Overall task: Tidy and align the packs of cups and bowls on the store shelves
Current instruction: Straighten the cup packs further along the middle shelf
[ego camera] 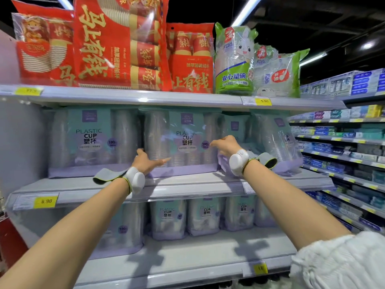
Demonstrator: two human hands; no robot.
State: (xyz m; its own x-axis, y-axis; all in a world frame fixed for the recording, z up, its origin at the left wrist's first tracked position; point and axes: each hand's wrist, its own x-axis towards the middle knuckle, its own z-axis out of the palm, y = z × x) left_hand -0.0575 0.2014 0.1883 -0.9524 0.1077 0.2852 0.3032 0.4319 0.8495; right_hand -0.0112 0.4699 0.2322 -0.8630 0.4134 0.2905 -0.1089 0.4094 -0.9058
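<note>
**Both hands on the middle pack of plastic cups**

Bare forearms reach up from below, each wrist wearing a white band with a grey strap, and a fluffy white sleeve (341,263) shows at the lower right. Past them, the bottom shelf (187,259) carries smaller plastic cup packs (167,217) standing in a row. On the middle shelf (187,182), the left hand (146,161) lies against the lower left side of the centre cup pack (179,140), fingers straight, thumb up along its edge. The right hand (224,144) rests on the pack's right edge, fingers bent over it; whether they truly clasp it I cannot tell. Another large pack (91,140) stands upright to the left, and a further one (277,138) leans at the right. Highest up, the top shelf (145,97) holds red paper cup packs (116,42) and green bowl packs (235,59).
</note>
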